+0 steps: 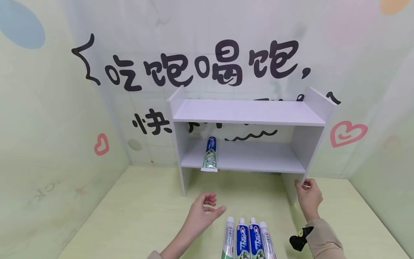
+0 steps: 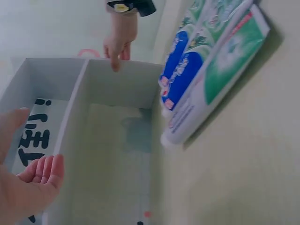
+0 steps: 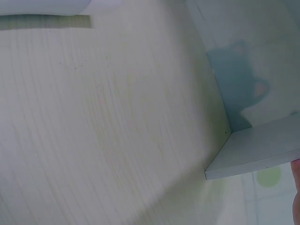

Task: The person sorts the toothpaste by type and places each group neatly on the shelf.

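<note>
A white two-tier shelf [image 1: 249, 112] stands on the table against the back wall. One blue-and-green toothpaste tube [image 1: 211, 155] lies on its lower board at the left, cap end to the back, its flat end at the front edge. In front of the shelf, my left hand [image 1: 201, 214] hovers with relaxed, slightly bent fingers and nothing in it. My right hand [image 1: 310, 198] pinches the front edge of the shelf's right side panel, low down; the left wrist view shows the same hand [image 2: 121, 41] on that panel.
Several toothpaste tubes lie side by side near the table's front, caps toward the shelf: blue Crest tubes [image 1: 243, 240] between white ones, such as the left white tube [image 1: 229, 235]. Printed walls [image 1: 64, 118] enclose the pale table [image 1: 136, 216]. A black strap device [image 1: 300, 239] sits on the right wrist.
</note>
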Demonstrator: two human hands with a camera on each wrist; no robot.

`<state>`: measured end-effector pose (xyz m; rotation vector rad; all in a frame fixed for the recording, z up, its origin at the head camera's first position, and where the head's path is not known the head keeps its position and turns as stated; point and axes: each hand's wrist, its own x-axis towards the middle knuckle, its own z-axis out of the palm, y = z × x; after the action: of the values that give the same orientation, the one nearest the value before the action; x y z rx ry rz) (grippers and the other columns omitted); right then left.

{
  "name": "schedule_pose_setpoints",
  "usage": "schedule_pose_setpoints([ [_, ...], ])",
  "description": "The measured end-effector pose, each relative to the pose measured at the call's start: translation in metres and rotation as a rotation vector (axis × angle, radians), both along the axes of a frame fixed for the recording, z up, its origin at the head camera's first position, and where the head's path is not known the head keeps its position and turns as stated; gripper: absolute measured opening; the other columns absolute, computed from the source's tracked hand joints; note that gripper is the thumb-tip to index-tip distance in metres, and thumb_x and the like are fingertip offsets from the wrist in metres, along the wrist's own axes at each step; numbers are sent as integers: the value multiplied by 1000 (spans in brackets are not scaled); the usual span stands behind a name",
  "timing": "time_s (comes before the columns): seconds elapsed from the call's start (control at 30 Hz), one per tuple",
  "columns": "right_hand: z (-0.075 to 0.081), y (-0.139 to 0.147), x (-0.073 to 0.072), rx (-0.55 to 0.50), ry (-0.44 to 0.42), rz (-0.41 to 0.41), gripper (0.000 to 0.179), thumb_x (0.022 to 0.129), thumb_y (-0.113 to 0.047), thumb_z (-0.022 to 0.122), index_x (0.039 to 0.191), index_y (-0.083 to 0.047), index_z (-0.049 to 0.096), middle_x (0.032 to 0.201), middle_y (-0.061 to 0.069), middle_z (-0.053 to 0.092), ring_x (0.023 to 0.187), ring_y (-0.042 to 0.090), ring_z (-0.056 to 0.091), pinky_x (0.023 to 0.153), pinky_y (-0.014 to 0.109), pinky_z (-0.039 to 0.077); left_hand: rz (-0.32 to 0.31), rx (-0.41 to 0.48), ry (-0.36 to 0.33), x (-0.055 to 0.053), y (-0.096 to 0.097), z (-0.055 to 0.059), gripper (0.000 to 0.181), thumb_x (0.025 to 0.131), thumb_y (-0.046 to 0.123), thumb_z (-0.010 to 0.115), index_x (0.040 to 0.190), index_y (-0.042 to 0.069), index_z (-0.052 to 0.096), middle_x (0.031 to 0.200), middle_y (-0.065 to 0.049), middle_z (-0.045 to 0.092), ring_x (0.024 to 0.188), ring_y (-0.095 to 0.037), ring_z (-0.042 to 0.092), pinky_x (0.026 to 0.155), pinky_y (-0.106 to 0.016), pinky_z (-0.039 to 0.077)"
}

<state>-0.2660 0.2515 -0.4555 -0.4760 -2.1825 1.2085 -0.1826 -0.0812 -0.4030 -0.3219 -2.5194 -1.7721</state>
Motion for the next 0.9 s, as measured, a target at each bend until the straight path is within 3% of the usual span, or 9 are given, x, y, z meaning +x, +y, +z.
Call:
schedule_pose_setpoints([
  [0.27, 2, 0, -1, 9, 6, 8, 24, 84, -16, 60, 97, 3, 54, 99, 27, 61, 54, -28, 28, 84, 48, 30, -45, -35, -43, 12, 3, -30, 58, 75, 26, 74, 115, -6, 48, 100, -14, 54, 91, -23, 54, 75, -20, 51],
  [0.5, 2, 1, 0, -3, -3, 12, 25, 84, -15, 61, 98, 4, 54, 100, 27, 61, 54, -27, 28, 85, 47, 30, -109, -74, -121, 22, 8, -53, 59, 75, 23, 74, 116, -7, 44, 102, -15, 52, 89, -22, 53, 71, -21, 49],
  [0.73, 0, 1, -1, 8, 2, -6, 23, 83, -16, 62, 95, 2, 55, 97, 26, 62, 54, -27, 29, 82, 46, 31, -128, -137, -189, 22, 13, -72, 61, 74, 26, 75, 117, -3, 44, 104, -10, 50, 91, -20, 52, 75, -33, 50],
  [0.9, -1, 1, -2, 7, 5, -11, 24, 83, -17, 62, 95, 2, 55, 95, 25, 62, 54, -27, 29, 81, 43, 31, -146, -248, -234, 23, 15, -81, 73, 70, 33, 77, 123, -4, 41, 110, -12, 49, 100, -29, 53, 82, -47, 50],
])
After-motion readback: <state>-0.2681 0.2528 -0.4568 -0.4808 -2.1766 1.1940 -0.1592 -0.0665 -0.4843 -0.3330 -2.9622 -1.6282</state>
